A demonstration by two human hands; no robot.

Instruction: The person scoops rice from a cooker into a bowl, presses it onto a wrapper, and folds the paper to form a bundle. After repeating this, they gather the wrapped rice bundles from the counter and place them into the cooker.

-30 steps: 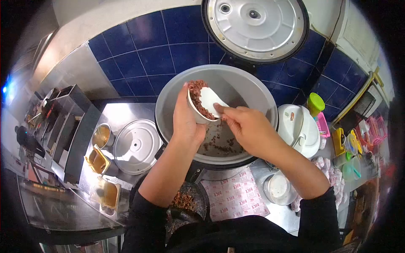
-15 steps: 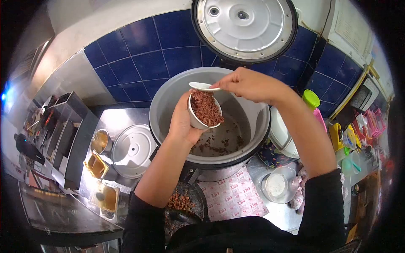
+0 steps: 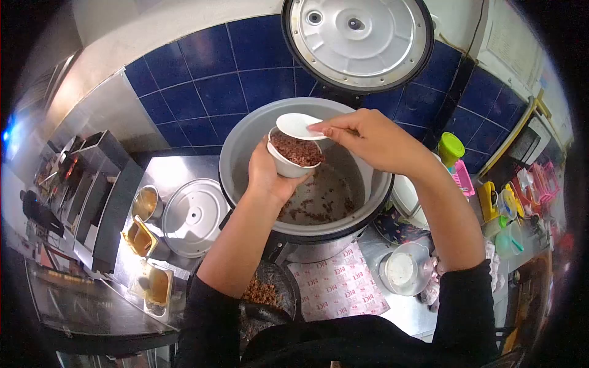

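Note:
My left hand (image 3: pixel 270 175) is wrapped round a white bowl (image 3: pixel 288 167) that holds reddish-brown cooked rice (image 3: pixel 297 149). The bowl is above the opening of a large grey rice cooker pot (image 3: pixel 245 144). My right hand (image 3: pixel 362 136) grips a white rice paddle (image 3: pixel 296 126) by its handle. Its flat blade lies over the far rim of the bowl, above the rice; whether they touch is hard to see. Scattered grains of the same rice (image 3: pixel 322 211) cling to the pot's bottom.
The cooker's open lid (image 3: pixel 358 37) stands up behind the pot. To the left are a round metal lid (image 3: pixel 194 216) and sauce containers (image 3: pixel 156 287). Printed paper (image 3: pixel 337 283) lies in front, beside a dark pan of brown crumbly food (image 3: pixel 262 293). A clear bowl (image 3: pixel 405 270) sits at right.
The bowl has been tipped back more level. My right hand has moved slightly down and right, and the paddle's blade now shows its broad face over the rice.

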